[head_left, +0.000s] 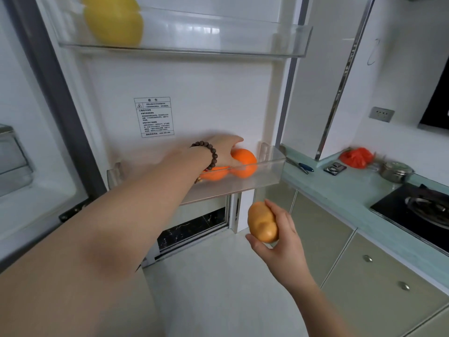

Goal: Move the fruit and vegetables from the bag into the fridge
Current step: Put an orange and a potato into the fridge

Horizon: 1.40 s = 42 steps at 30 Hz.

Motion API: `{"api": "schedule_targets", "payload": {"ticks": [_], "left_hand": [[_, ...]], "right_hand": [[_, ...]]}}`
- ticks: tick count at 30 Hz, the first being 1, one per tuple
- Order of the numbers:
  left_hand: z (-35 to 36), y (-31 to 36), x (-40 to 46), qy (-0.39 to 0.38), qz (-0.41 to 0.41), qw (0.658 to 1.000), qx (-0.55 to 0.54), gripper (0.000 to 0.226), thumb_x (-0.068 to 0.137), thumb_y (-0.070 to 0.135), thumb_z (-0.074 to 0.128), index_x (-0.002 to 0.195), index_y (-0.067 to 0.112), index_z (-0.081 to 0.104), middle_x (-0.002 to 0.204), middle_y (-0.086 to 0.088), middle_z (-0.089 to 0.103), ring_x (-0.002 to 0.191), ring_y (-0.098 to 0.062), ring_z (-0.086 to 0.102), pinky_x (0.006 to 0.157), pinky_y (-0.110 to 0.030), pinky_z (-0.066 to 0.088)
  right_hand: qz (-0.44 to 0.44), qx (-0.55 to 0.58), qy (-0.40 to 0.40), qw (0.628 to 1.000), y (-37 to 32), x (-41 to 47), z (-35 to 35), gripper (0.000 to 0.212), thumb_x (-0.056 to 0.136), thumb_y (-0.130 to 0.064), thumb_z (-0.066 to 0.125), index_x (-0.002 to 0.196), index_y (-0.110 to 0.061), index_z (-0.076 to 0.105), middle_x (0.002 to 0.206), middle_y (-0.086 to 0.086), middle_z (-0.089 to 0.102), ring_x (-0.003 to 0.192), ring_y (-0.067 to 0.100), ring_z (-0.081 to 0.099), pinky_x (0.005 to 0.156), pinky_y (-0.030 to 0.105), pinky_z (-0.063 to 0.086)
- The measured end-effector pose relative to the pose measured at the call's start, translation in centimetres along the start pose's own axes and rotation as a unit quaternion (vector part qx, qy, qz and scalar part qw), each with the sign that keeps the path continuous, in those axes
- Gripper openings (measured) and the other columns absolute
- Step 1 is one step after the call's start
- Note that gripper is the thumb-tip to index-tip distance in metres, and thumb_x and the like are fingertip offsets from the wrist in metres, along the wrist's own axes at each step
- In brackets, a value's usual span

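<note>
My left hand (224, 148), with a bead bracelet on the wrist, reaches into the lower door shelf (267, 175) of the open fridge and rests on an orange (245, 164). A second orange (215, 173) lies beside it in the same shelf, partly hidden by my wrist. My right hand (284, 239) holds a tan potato (262, 222) below and in front of that shelf. A large yellow fruit (113, 19) sits in the upper door shelf (218, 37). An orange-red plastic bag (356, 157) lies on the counter at the right.
The fridge interior (29, 154) is at the left. A pale green counter (340, 190) carries a pen, a small metal object, a steel pot (396, 171) and a gas hob (422, 210). Cabinet doors run below it. White floor lies underfoot.
</note>
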<state>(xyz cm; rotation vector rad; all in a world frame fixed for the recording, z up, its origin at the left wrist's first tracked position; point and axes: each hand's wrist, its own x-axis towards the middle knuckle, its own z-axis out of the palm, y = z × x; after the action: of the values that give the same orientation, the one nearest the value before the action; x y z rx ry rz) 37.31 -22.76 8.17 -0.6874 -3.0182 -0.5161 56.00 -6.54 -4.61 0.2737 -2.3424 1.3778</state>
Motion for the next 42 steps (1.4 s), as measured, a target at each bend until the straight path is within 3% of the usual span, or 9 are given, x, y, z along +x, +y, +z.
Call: {"api": "schedule_targets", "payload": {"ticks": [4, 8, 12, 18, 22, 24, 32, 37, 42], "left_hand": [[-0.1, -1.1, -1.8, 0.088, -0.037, 0.994, -0.055, 0.077, 0.08, 0.058, 0.061, 0.143, 0.023, 0.033, 0.137, -0.002, 0.049, 0.123, -0.019, 0.049, 0.105, -0.039, 0.038], [-0.8, -1.9, -5.8, 0.188, -0.041, 0.98, -0.058, 0.067, 0.088, 0.053, 0.053, 0.142, 0.018, 0.037, 0.143, -0.004, 0.045, 0.13, -0.02, 0.043, 0.108, -0.037, 0.034], [-1.9, -3.8, -12.0, 0.284, -0.089, 0.955, -0.014, 0.061, 0.09, 0.053, 0.047, 0.14, 0.019, 0.04, 0.144, -0.003, 0.044, 0.133, -0.019, 0.038, 0.108, -0.034, 0.032], [-3.2, -8.2, -22.5, 0.346, -0.212, 0.911, 0.073, 0.061, 0.092, 0.05, 0.046, 0.14, 0.013, 0.04, 0.143, -0.007, 0.044, 0.132, -0.022, 0.037, 0.11, -0.033, 0.031], [-3.6, -10.3, -27.7, 0.335, -0.286, 0.89, 0.12, 0.066, 0.089, 0.056, 0.046, 0.14, 0.014, 0.039, 0.143, -0.006, 0.044, 0.133, -0.022, 0.036, 0.109, -0.035, 0.032], [-5.3, -12.5, -34.6, 0.358, -0.38, 0.836, 0.17, 0.071, 0.087, 0.059, 0.048, 0.142, 0.015, 0.036, 0.145, -0.005, 0.041, 0.135, -0.022, 0.033, 0.112, -0.037, 0.03], [-8.4, -19.2, -44.8, 0.352, -0.477, 0.766, 0.249, 0.085, 0.08, 0.065, 0.054, 0.143, 0.013, 0.032, 0.147, -0.008, 0.038, 0.136, -0.027, 0.031, 0.114, -0.041, 0.025], [-11.7, -24.1, -47.2, 0.354, -0.487, 0.752, 0.266, 0.087, 0.077, 0.066, 0.056, 0.143, 0.014, 0.032, 0.147, -0.008, 0.037, 0.137, -0.028, 0.028, 0.114, -0.042, 0.023], [-14.7, -29.1, -46.7, 0.334, -0.479, 0.766, 0.269, 0.085, 0.078, 0.069, 0.051, 0.144, 0.019, 0.03, 0.146, -0.006, 0.038, 0.136, -0.025, 0.03, 0.113, -0.041, 0.023]], "right_hand": [[-0.022, 0.018, -0.014, 0.999, -0.6, 0.7, 1.1, 0.071, 0.074, -0.028, 0.077, 0.133, -0.038, 0.038, 0.131, -0.014, 0.042, 0.115, -0.009, 0.04, 0.086, -0.001, 0.033], [-0.059, 0.039, -0.046, 0.996, -1.5, 1.3, 3.1, 0.072, 0.073, -0.026, 0.078, 0.133, -0.037, 0.038, 0.132, -0.016, 0.043, 0.117, -0.006, 0.041, 0.09, 0.002, 0.034], [-0.095, 0.069, -0.101, 0.988, -2.5, 2.0, 6.2, 0.072, 0.073, -0.027, 0.078, 0.132, -0.04, 0.037, 0.13, -0.014, 0.044, 0.117, -0.002, 0.043, 0.09, 0.004, 0.036], [-0.152, 0.137, -0.2, 0.958, -6.1, 1.8, 12.2, 0.074, 0.072, -0.027, 0.079, 0.132, -0.038, 0.037, 0.129, -0.008, 0.045, 0.115, 0.002, 0.046, 0.089, 0.013, 0.043], [-0.162, 0.173, -0.244, 0.94, -7.7, 0.8, 15.6, 0.073, 0.069, -0.033, 0.075, 0.131, -0.042, 0.036, 0.128, -0.011, 0.044, 0.114, 0.003, 0.047, 0.091, 0.02, 0.044], [-0.204, 0.205, -0.304, 0.908, -12.1, -0.6, 19.7, 0.074, 0.071, -0.031, 0.075, 0.132, -0.042, 0.036, 0.13, -0.016, 0.042, 0.117, -0.001, 0.044, 0.094, 0.015, 0.04], [-0.24, 0.242, -0.368, 0.865, -18.0, -2.6, 27.3, 0.073, 0.071, -0.034, 0.076, 0.133, -0.037, 0.038, 0.135, -0.016, 0.042, 0.122, -0.002, 0.042, 0.098, 0.009, 0.036], [-0.269, 0.234, -0.374, 0.856, -22.3, -2.3, 32.0, 0.073, 0.072, -0.037, 0.077, 0.128, -0.051, 0.033, 0.133, -0.024, 0.037, 0.12, -0.005, 0.04, 0.093, 0.008, 0.038], [-0.296, 0.225, -0.332, 0.867, -27.0, 0.3, 36.5, 0.073, 0.074, -0.027, 0.076, 0.124, -0.052, 0.03, 0.133, -0.016, 0.034, 0.114, -0.002, 0.042, 0.082, -0.001, 0.036]]}}
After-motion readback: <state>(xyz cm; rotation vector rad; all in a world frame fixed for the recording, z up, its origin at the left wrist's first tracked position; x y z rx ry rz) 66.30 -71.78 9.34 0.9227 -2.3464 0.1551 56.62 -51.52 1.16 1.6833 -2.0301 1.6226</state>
